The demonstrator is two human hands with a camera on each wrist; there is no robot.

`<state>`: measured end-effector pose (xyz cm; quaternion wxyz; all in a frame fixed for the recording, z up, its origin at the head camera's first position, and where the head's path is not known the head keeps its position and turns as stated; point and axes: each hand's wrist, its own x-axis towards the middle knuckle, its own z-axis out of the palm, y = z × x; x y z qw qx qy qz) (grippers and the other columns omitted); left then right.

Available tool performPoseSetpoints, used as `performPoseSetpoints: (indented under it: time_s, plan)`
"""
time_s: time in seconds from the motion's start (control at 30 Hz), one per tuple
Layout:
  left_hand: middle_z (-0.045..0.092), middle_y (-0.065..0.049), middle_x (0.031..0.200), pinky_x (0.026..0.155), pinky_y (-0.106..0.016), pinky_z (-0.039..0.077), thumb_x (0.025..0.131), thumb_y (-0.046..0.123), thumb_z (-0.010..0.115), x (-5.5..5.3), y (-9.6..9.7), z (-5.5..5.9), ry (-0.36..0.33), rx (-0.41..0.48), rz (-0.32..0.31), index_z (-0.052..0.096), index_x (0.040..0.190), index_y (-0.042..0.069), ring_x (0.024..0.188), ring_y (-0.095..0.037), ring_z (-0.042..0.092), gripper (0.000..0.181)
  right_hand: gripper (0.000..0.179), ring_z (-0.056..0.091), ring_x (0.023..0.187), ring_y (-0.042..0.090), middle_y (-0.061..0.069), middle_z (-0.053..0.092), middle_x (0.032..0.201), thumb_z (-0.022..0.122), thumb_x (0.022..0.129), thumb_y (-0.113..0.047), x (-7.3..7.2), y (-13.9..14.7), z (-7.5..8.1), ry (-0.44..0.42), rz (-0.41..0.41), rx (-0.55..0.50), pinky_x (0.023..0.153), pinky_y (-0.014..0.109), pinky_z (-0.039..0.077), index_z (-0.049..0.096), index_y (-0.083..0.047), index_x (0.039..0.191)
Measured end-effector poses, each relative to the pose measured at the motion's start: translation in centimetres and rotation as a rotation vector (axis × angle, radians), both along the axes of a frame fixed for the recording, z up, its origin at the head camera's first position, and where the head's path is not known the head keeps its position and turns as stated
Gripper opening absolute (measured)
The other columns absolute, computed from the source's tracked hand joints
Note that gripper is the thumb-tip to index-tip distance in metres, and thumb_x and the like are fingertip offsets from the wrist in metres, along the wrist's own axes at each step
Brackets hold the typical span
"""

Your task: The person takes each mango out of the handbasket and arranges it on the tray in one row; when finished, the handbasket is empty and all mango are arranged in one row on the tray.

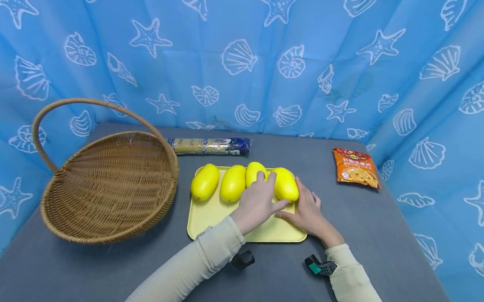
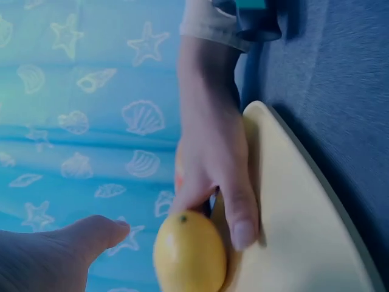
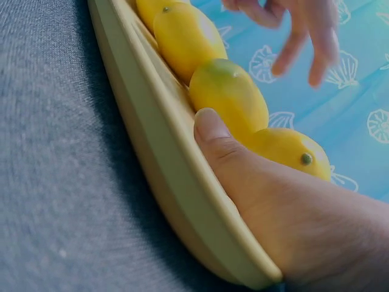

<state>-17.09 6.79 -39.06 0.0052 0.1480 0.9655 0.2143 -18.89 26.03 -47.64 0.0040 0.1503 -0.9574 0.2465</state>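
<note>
Several yellow mangoes lie in a row along the far side of a pale yellow tray (image 1: 216, 219). My right hand (image 1: 308, 211) is at the tray's right end, next to the rightmost mango (image 1: 286, 185); its thumb (image 3: 222, 143) lies straight over the tray's edge, and its other fingers reach along the mango's outer side, partly hidden. Over the tray, my left hand (image 1: 257, 200) hovers with fingers extended, holding nothing; it partly covers the third mango (image 1: 254, 172). In the right wrist view, the left hand's fingers (image 3: 322, 42) hang apart from the fruit.
On the left stands a wicker basket (image 1: 105, 188) with a tall arched handle. A long clear and blue packet (image 1: 209, 146) lies behind the tray. An orange snack bag (image 1: 355, 167) lies at the right, near the table's edge. A blue shell-patterned curtain (image 1: 239, 88) hangs around the table.
</note>
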Motion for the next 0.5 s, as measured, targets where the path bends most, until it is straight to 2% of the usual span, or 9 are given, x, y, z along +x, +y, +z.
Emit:
performPoseSetpoints:
  time_s: [0.07, 0.27, 0.4, 0.5]
  plan:
    - [0.048, -0.017, 0.128, 0.048, -0.022, 0.045, 0.085, 0.052, 0.066, 0.6, -1.2, 0.1, 0.011, 0.029, -0.006, 0.040, 0.144, 0.011, 0.060, -0.014, 0.054, 0.076, 0.120, 0.023, 0.140, 0.040, 0.018, 0.014, 0.158, 0.073, 0.074, -0.060, -0.1, 0.2, -0.1, 0.008, -0.008, -0.010, 0.107, 0.062, 0.009, 0.002, -0.005, 0.153]
    - [0.049, -0.016, 0.127, 0.051, -0.021, 0.042, 0.087, 0.052, 0.063, 2.8, -4.7, -0.2, -0.013, 0.103, 0.015, 0.042, 0.143, 0.013, 0.062, -0.013, 0.050, 0.072, 0.125, 0.023, 0.140, 0.041, 0.019, 0.015, 0.158, 0.077, 0.071, -0.057, -0.4, 0.5, -0.9, 0.023, -0.001, -0.057, 0.106, 0.061, 0.010, -0.002, -0.005, 0.153]
    - [0.050, -0.015, 0.125, 0.047, -0.023, 0.040, 0.087, 0.050, 0.064, 4.1, -6.2, -0.6, -0.018, 0.135, 0.039, 0.045, 0.141, 0.012, 0.057, -0.013, 0.049, 0.069, 0.127, 0.026, 0.138, 0.040, 0.020, 0.019, 0.156, 0.081, 0.068, -0.052, -0.2, 0.6, -1.4, 0.040, 0.011, -0.086, 0.105, 0.061, 0.010, -0.001, -0.004, 0.153]
    - [0.052, -0.014, 0.123, 0.053, -0.024, 0.044, 0.089, 0.049, 0.062, 4.5, -6.9, -1.1, 0.021, 0.148, 0.040, 0.047, 0.140, 0.012, 0.067, -0.015, 0.054, 0.064, 0.128, 0.027, 0.137, 0.041, 0.022, 0.020, 0.155, 0.083, 0.068, -0.049, -0.1, 1.2, -1.3, 0.029, 0.026, -0.108, 0.104, 0.062, 0.011, -0.002, -0.004, 0.153]
